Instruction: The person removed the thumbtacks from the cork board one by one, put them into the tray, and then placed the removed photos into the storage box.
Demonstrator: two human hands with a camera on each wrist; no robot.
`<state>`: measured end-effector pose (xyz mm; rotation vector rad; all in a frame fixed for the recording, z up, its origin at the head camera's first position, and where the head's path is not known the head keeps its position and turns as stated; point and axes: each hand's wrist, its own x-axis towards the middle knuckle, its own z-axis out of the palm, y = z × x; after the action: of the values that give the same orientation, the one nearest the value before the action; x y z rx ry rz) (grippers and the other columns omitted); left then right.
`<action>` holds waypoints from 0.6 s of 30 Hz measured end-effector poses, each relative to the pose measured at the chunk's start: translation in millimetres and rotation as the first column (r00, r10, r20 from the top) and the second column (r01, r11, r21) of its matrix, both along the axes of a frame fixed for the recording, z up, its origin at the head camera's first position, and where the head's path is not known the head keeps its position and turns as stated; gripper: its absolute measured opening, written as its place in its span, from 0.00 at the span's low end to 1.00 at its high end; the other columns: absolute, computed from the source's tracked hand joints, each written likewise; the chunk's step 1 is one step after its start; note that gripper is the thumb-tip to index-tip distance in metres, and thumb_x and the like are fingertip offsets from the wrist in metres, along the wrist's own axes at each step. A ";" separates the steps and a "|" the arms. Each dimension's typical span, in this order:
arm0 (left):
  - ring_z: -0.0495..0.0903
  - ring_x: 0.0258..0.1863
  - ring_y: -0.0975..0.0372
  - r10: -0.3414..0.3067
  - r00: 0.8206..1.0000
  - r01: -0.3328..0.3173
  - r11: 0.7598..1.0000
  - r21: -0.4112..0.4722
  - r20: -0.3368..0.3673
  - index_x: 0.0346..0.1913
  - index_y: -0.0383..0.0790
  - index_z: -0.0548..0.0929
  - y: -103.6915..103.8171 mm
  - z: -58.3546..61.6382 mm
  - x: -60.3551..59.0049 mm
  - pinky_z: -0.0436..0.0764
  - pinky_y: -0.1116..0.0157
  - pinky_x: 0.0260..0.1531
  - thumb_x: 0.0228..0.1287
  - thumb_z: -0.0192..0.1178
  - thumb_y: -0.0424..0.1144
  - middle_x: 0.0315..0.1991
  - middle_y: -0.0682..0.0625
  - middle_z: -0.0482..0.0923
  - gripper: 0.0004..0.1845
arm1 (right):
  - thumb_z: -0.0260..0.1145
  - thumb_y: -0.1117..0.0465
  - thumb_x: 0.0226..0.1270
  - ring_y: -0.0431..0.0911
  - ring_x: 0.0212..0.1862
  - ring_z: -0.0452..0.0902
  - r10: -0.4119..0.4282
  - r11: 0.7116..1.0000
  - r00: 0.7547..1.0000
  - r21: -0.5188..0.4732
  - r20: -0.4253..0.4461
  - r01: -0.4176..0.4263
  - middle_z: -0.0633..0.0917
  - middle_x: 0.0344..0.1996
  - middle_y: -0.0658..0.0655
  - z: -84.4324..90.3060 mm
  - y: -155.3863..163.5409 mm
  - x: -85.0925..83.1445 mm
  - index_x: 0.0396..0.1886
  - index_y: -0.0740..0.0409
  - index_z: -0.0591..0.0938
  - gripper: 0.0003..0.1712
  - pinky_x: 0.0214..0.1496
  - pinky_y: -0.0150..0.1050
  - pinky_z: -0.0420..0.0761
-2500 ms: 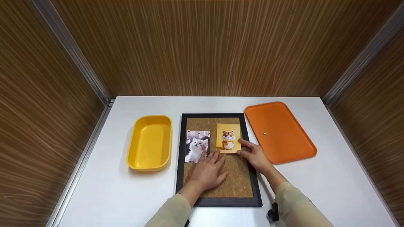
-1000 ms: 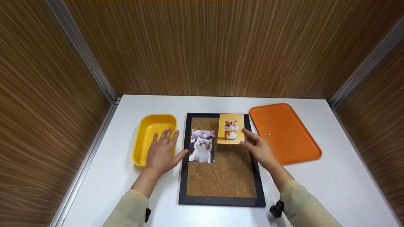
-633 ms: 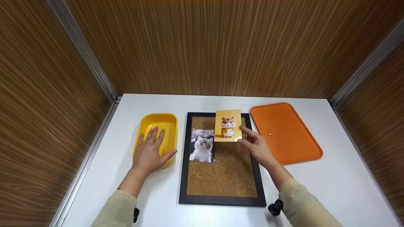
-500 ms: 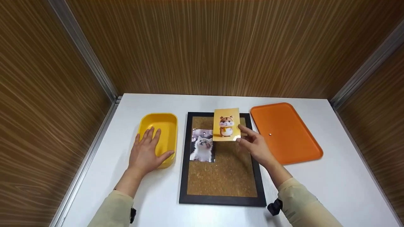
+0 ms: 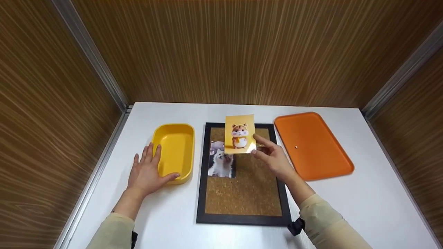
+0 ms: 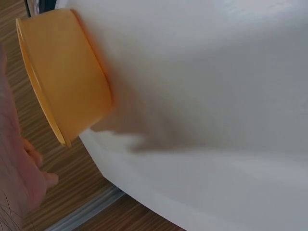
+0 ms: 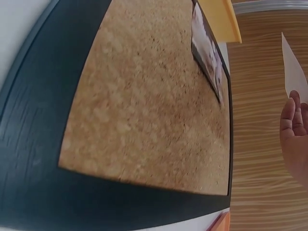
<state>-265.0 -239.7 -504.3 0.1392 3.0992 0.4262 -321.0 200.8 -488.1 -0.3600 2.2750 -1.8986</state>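
My right hand pinches a yellow hamster picture card by its lower right edge. The card is held up above the corkboard, which has a black frame, and overlaps the top of a kitten photo lying on the cork. In the right wrist view the fingers grip the card, seen nearly edge-on. My left hand is spread over the near left side of a yellow bin. The left wrist view puts that hand beside the bin's rim; contact cannot be told.
An orange tray lies right of the corkboard, with a tiny shiny dot on it, too small to identify. All stands on a white table with wood-grain walls behind and at both sides.
My right hand has lifted the hamster card off the corkboard and carried it up and left, partly over the kitten photo. My left hand has left the board and moved left to the yellow bin.
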 end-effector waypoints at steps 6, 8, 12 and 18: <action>0.43 0.83 0.36 0.018 0.997 -0.020 0.999 0.028 0.074 0.85 0.32 0.47 -12.7 -3.0 1.1 0.40 0.36 0.80 0.53 0.58 0.85 0.85 0.29 0.39 0.74 | 0.68 0.66 0.77 0.54 0.60 0.82 0.013 0.999 1.000 -0.040 -0.006 -0.013 0.75 0.72 0.66 3.0 -7.8 0.6 0.80 0.64 0.68 0.36 0.55 0.35 0.87; 0.42 0.83 0.36 0.017 0.995 -0.020 0.999 0.034 0.094 0.85 0.30 0.45 -16.7 -3.9 1.6 0.40 0.35 0.80 0.52 0.58 0.86 0.85 0.29 0.39 0.76 | 0.67 0.68 0.77 0.53 0.60 0.82 0.019 0.998 1.000 -0.053 -0.011 -0.019 0.75 0.73 0.67 3.7 -10.1 0.8 0.80 0.65 0.68 0.35 0.54 0.34 0.87; 0.42 0.83 0.35 0.017 0.991 -0.022 0.999 0.031 0.134 0.84 0.27 0.44 -23.4 -5.7 3.0 0.40 0.34 0.80 0.50 0.57 0.88 0.84 0.28 0.39 0.78 | 0.67 0.69 0.77 0.53 0.60 0.82 0.026 0.997 1.000 -0.068 -0.014 -0.027 0.75 0.72 0.67 5.6 -15.4 1.0 0.80 0.65 0.68 0.35 0.55 0.35 0.87; 0.43 0.82 0.33 0.019 0.986 -0.022 1.000 0.021 0.167 0.83 0.23 0.44 -26.3 -4.7 2.9 0.40 0.32 0.78 0.51 0.57 0.87 0.83 0.27 0.43 0.79 | 0.68 0.65 0.78 0.54 0.59 0.82 0.029 0.998 1.000 -0.057 -0.003 -0.029 0.77 0.71 0.64 9.4 -22.3 3.0 0.80 0.61 0.69 0.35 0.56 0.36 0.87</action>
<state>-262.1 -266.0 -509.0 0.0679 2.9343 0.4496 -318.0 178.5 -478.7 -0.4001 2.2080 -1.9533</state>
